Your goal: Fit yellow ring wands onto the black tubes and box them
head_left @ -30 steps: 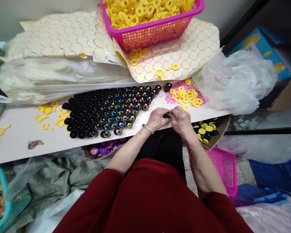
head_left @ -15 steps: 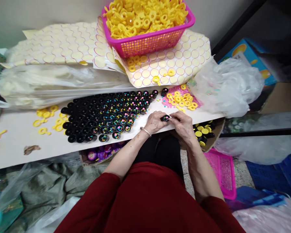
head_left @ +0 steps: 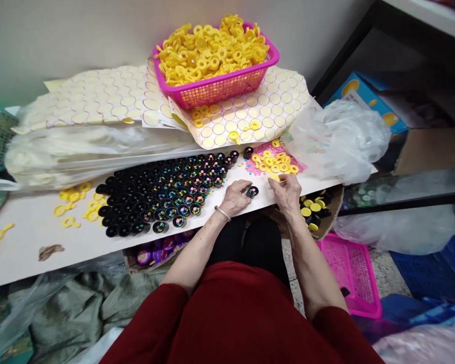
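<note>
My left hand (head_left: pixel 235 197) holds a small black cup (head_left: pixel 252 191) with coloured beads in it, at the white table's (head_left: pixel 34 237) front edge. My right hand (head_left: pixel 286 189) is just to the right, fingers apart, reaching over a loose pile of yellow rings (head_left: pixel 275 163) lying on pink beads; a yellow ring is at its fingertips. To the left stands a dense block of black cups (head_left: pixel 163 189), the nearer right ones filled with coloured beads.
A pink basket (head_left: pixel 216 88) heaped with yellow rings sits at the back on sticker sheets (head_left: pixel 98 96). Plastic bags (head_left: pixel 337 139) lie right and left. A box of yellow-capped cups (head_left: pixel 314 207) is under the table edge. A pink basket (head_left: pixel 351 268) is on the floor.
My hands, joined on one black cup before, have parted. The left keeps the cup; the right has moved toward the yellow rings. The view has tilted up.
</note>
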Demonstrator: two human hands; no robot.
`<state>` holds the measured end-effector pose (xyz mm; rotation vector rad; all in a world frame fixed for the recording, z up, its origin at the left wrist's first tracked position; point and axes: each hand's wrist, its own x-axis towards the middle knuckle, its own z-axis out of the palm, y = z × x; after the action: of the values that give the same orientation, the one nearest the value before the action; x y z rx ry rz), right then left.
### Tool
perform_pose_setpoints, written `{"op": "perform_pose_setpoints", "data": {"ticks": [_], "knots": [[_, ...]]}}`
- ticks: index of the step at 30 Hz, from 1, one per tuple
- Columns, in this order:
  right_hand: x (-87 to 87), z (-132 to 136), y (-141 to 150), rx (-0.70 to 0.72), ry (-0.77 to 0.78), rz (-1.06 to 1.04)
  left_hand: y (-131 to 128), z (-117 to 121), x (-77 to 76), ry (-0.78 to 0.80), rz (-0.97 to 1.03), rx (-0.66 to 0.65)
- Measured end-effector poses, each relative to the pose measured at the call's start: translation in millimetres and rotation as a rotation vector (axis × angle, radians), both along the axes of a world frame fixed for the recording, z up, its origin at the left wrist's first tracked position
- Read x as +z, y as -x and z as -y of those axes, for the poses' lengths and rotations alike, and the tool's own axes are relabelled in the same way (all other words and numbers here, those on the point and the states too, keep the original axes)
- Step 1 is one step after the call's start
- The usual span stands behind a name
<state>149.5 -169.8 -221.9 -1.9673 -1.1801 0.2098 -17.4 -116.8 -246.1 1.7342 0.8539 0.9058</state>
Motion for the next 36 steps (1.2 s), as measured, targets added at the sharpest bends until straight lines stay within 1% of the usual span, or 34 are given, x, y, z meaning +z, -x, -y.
{"op": "perform_pose_setpoints", "data": {"ticks": [2, 4, 5, 8, 10, 13, 16, 21, 25, 29, 31, 33, 34, 36], "knots": [[8.5, 4.8, 10.7, 0.129, -0.091, -0.057, 1.8, -1.1, -1.9, 0.113, 0.14, 0.019], [15.7, 9.5, 23.0, 0.258, -0.126, -0.033, 3.3, -2.5, -3.1, 0.23, 0.254, 0.083], [18.1, 11.3, 28.6, 0.297, -0.131, -0.003, 3.7, -3.1, -3.1, 0.287, 0.298, 0.122], [19.5, 14.1, 39.4, 0.327, -0.124, 0.09, 3.8, -3.4, -0.2, 0.439, 0.391, 0.215], [17.2, 14.7, 41.5, 0.327, -0.101, 0.129, 3.5, -2.4, 4.0, 0.483, 0.434, 0.228], [13.7, 15.5, 41.0, 0.338, -0.051, 0.149, 3.2, 0.3, 11.3, 0.451, 0.439, 0.205], [12.0, 16.5, 41.0, 0.344, -0.011, 0.136, 2.5, 2.6, 16.4, 0.429, 0.383, 0.162], [10.0, 15.9, 42.4, 0.348, -0.01, 0.053, -1.1, 3.7, 16.4, 0.395, 0.318, 0.119], [9.1, 14.8, 42.9, 0.371, -0.05, -0.139, -3.8, 3.6, 13.5, 0.388, 0.28, 0.113], [8.8, 16.0, 45.9, 0.341, -0.067, -0.473, -4.6, 2.6, 11.7, 0.372, 0.256, 0.12], [6.6, 15.7, 48.9, 0.278, -0.059, -0.668, -4.7, 2.0, 11.4, 0.363, 0.236, 0.117], [2.8, 13.5, 52.4, 0.185, -0.059, -0.793, -4.6, 1.5, 12.0, 0.34, 0.202, 0.115], [0.7, 11.7, 54.1, 0.141, -0.061, -0.811, -4.6, 1.3, 12.7, 0.326, 0.19, 0.115], [-2.8, 7.8, 57.2, 0.084, -0.068, -0.78, -4.8, 1.0, 14.3, 0.303, 0.182, 0.112]]}}
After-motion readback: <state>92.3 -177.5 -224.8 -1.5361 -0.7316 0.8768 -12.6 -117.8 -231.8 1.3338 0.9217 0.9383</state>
